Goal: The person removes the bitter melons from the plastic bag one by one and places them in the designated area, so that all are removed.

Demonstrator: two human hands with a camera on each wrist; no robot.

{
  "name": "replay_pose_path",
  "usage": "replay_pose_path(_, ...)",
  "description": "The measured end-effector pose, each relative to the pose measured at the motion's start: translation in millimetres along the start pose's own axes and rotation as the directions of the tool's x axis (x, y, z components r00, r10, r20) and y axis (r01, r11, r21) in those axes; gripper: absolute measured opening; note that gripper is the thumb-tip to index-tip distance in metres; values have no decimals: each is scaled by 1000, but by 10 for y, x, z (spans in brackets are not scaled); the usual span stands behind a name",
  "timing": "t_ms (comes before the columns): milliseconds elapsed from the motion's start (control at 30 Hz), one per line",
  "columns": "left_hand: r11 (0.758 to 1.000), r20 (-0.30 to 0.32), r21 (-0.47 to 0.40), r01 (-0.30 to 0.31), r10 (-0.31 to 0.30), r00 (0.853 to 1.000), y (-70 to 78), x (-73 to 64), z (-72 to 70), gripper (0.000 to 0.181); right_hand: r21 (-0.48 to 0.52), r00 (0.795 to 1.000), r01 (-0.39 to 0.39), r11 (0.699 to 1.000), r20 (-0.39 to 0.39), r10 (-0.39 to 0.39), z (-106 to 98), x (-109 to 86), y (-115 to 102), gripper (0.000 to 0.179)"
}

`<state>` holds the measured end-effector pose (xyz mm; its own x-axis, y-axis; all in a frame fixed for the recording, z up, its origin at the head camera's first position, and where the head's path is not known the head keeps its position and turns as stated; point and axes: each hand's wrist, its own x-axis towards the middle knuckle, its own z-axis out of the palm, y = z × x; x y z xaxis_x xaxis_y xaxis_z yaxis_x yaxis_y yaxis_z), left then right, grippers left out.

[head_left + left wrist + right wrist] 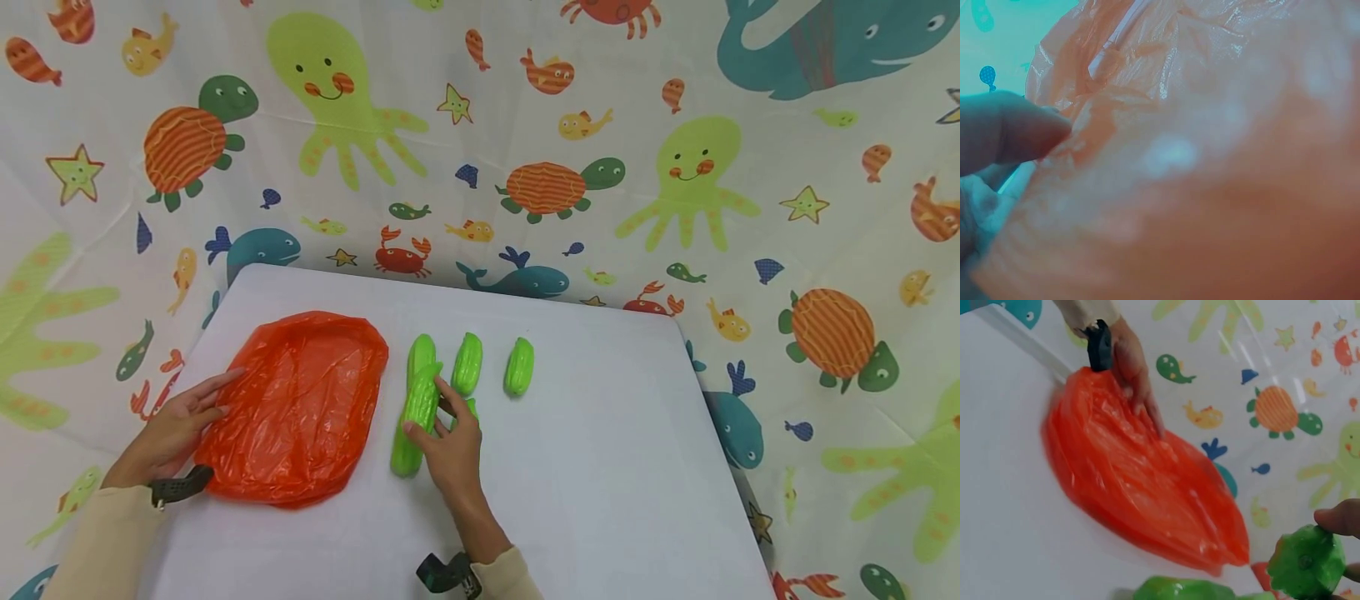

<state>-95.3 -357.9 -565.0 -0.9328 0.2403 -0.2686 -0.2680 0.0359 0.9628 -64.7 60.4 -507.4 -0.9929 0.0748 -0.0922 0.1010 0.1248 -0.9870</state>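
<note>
My right hand [456,446] holds a bumpy, glossy green cucumber [422,398] between thumb and fingers. It overlaps a longer, smoother cucumber [407,458] lying on the table. In the right wrist view the held cucumber [1307,561] shows its round end, with the thumb at its upper side. Partly hidden behind this hand is another green vegetable [472,407]. At the table's left, my left hand [171,427] touches the near-left edge of a red plastic bag [300,408] with fairly straight fingers. The left wrist view shows a fingertip against the blurred bag [1135,112].
Two short ridged green vegetables, one nearer [467,364] and one farther right [519,367], lie beyond the right hand. Everything rests on a white table [600,467]. Behind and around it hangs a cloth [480,142] printed with sea animals.
</note>
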Motion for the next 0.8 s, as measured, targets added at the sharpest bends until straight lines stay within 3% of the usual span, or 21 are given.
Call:
replay_pose_path(567, 1000, 5, 8, 19, -19, 1000, 31, -6, 11, 67, -20, 996, -19, 1000, -92, 17, -425, 59, 122, 76)
replay_pose_path(800, 998, -14, 58, 18, -18, 1000, 10, 1, 10, 65, -37, 993, -32, 999, -112, 28, -573, 42, 161, 78)
